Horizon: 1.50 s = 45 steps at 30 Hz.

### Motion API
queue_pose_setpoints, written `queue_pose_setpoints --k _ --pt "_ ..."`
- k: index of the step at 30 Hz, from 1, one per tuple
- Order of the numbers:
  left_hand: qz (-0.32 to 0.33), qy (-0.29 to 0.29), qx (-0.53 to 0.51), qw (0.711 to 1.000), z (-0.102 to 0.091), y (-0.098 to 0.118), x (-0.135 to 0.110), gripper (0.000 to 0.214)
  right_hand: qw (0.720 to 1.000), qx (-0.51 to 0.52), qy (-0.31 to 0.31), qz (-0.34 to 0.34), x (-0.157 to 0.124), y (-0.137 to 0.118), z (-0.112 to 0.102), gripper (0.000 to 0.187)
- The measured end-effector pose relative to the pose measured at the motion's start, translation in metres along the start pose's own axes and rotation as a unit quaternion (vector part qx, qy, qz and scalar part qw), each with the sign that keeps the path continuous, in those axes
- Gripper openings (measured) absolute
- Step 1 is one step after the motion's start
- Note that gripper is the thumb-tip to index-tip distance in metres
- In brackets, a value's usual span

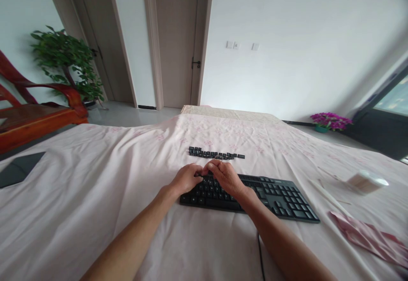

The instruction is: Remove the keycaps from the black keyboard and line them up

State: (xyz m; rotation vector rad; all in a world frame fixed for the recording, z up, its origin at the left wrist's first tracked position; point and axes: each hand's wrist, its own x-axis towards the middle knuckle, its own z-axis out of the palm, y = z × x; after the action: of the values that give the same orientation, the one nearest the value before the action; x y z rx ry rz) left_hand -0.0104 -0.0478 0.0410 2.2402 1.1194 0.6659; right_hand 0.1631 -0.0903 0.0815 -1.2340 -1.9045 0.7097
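Observation:
A black computer keyboard [219, 205] lies on the pale pink floral cloth in front of me, slightly turned, its number pad to the right. My left hand [187, 178] is closed at the keyboard's upper left edge, the thumb on top. Close beside it, my right hand [225, 176] is in a pinch over the upper rows of keys. Whatever sits between its fingertips is too small or hidden to make out. Just beyond both hands, loose black keycaps [211, 154] are laid out in rows on the cloth. My hands and right forearm cover parts of the keyboard.
On the right stand a clear tub of thin sticks [366, 182] and a crumpled pink cloth [371, 235], with loose sticks [330, 172] nearby. A dark flat panel [21, 169] lies at the left. The keyboard's cable [260, 253] runs toward me under my right forearm.

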Motion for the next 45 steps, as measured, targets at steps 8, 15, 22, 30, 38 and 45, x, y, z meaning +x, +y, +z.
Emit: queue_pose_setpoints --k 8,15,22,30,38,45 --pt "0.075 -0.02 -0.001 0.997 -0.001 -0.005 -0.009 0.015 0.999 -0.045 -0.025 -0.013 0.002 0.004 0.008 0.035" --pt "0.082 0.003 -0.005 0.997 0.005 -0.012 -0.008 0.01 0.994 -0.095 -0.023 -0.054 0.002 0.006 0.017 0.035" --pt "0.071 0.025 0.0 0.997 0.013 -0.015 -0.009 0.018 0.993 -0.094 -0.024 -0.073 0.001 0.008 0.023 0.037" --pt "0.07 0.034 0.013 0.997 0.014 -0.011 -0.01 0.02 0.996 -0.061 0.008 -0.066 -0.002 0.015 0.031 0.037" --pt "0.076 0.025 0.03 0.996 0.013 -0.006 -0.011 0.022 0.996 -0.042 0.035 -0.071 -0.007 0.019 0.031 0.043" --pt "0.083 0.027 0.006 0.996 0.014 -0.001 -0.013 0.029 0.991 -0.001 0.079 -0.112 -0.016 0.025 0.035 0.04"
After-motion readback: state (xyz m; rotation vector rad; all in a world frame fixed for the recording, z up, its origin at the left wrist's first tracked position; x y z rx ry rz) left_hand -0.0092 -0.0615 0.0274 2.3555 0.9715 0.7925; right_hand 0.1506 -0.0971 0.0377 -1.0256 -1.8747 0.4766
